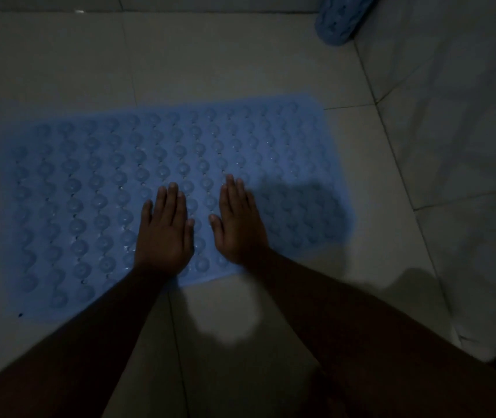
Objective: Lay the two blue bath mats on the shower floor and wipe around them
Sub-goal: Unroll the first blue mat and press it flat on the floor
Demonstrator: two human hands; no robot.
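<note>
1. In a dimly lit shower, a person presses both hands palm-down on a blue bath mat [90,182] spread flat on the tiled floor [59,61].

2. The left hand [165,233] lies flat on the mat. Its fingers are straight and close together, and the thumb points toward the other hand.

3. The right hand [239,227] rests just beside it in the same way, fingers extended and holding nothing. A narrow strip of mat shows between the two thumbs.

4. The mat lies directly under both palms. It runs a long way out to the left of the left hand and a shorter way to the right of the right hand. Several rows of round suction cups lie beyond the fingertips.

5. The mat's near edge sits just behind the wrists, so both forearms cross it from bare tile.

6. A dark shadow falls on the mat immediately to the right of the right hand.

7. A second blue mat [338,21] lies well apart from both hands, far beyond the right hand's fingertips and off to its right. It appears rolled and sits where the floor meets the pale wall [451,116]. Only its lower end shows, dotted with small holes.

8. The wall runs along the right hand's outer side and does not touch the flat mat. A band of floor tile separates the two.
</note>
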